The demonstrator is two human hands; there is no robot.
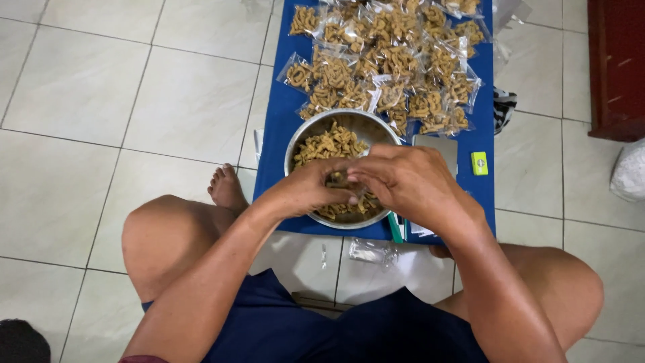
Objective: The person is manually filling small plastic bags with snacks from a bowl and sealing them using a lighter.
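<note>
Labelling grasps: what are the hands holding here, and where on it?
Both the left hand and right hand pinch a small bag of snack pieces over the metal bowl; fingers hide the exact hold.

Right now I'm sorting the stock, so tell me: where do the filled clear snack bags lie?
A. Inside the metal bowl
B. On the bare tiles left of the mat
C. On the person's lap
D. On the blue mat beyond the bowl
D: the snack bags are heaped on the blue mat, past the metal bowl.

Snack bags (396, 60) crowding beyond bowl (302, 134); L floor (101, 101) free.
</note>
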